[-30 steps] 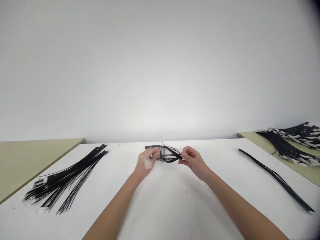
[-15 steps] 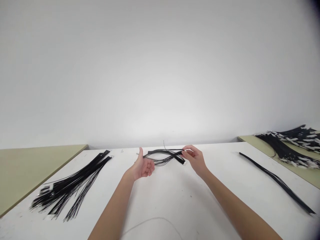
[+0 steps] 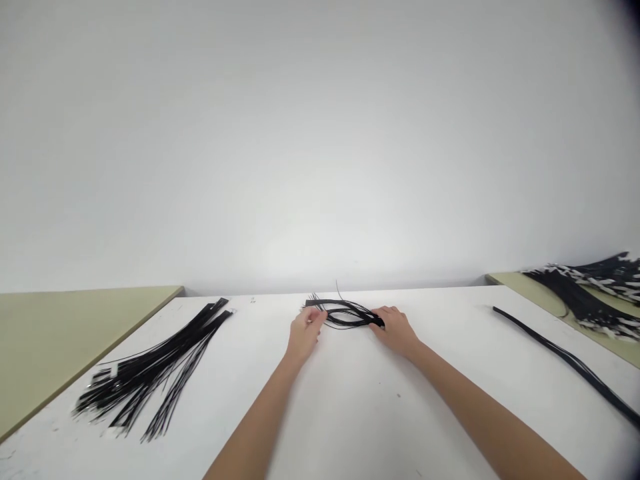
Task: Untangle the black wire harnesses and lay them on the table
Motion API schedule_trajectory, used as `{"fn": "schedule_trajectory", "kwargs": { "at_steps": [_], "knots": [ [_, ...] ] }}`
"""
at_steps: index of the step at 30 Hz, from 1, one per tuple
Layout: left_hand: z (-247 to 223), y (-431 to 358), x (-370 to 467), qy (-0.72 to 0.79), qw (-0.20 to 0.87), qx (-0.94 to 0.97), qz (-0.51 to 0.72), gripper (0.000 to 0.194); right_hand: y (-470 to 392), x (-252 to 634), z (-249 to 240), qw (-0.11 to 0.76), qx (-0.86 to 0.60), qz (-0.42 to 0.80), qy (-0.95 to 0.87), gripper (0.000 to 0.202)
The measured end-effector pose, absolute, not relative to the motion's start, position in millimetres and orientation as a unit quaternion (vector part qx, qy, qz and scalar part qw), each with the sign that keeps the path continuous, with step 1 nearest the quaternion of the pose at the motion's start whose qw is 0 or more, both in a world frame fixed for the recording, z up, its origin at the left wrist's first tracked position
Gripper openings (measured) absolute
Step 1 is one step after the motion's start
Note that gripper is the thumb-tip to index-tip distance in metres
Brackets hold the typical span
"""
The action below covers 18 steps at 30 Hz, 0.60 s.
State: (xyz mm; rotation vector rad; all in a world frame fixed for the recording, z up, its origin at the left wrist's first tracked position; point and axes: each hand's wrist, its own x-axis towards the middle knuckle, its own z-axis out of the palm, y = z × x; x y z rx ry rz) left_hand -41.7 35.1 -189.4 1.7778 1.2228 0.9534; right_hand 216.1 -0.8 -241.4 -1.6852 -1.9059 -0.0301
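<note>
Between my hands, a bundle of thin black wires lies near the back of the white table, bowed into open loops. Its left end splays into fine wire tips, and one loose wire sticks up from the middle. My left hand pinches the bundle close to that end, thumb against fingers. Over the right end curls my right hand, its fingers closed round the gathered wires. The part of the bundle under my right palm is hidden.
A fanned pile of black wire harnesses with white connectors lies at the left. One long black cable runs along the right side. Beyond it, more harnesses are heaped on a yellow-green surface. A similar board borders the left.
My left hand has gone from open and palm up to pinching the bundle's left end. My right hand has shifted from a fingertip hold to closing over the right end. The view moved slightly.
</note>
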Motion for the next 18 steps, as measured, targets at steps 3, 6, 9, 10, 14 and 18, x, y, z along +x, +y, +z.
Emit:
{"fn": "schedule_trajectory", "kwargs": {
  "at_steps": [3,6,9,10,14,18],
  "knots": [
    [-194,24,-30,0.417,0.251,0.799,0.353,0.049,-3,222,-237,0.281,-0.588,-0.027,-0.758,0.026],
    [-200,20,-16,0.36,0.154,0.869,0.304,0.071,-8,228,-232,0.271,-0.526,-0.046,-0.805,0.022],
    [-206,19,-4,0.335,0.082,0.901,0.264,0.074,-10,226,-231,0.269,-0.474,-0.059,-0.836,0.02],
    [-207,19,-2,0.333,0.062,0.906,0.253,0.073,-10,225,-231,0.271,-0.461,-0.062,-0.843,0.019],
    [-207,18,-2,0.342,-0.005,0.915,0.213,0.059,-11,218,-236,0.287,-0.428,-0.072,-0.854,0.018],
    [-203,16,-12,0.371,-0.046,0.912,0.167,0.04,-10,216,-237,0.308,-0.424,-0.083,-0.848,0.018]
  ]
}}
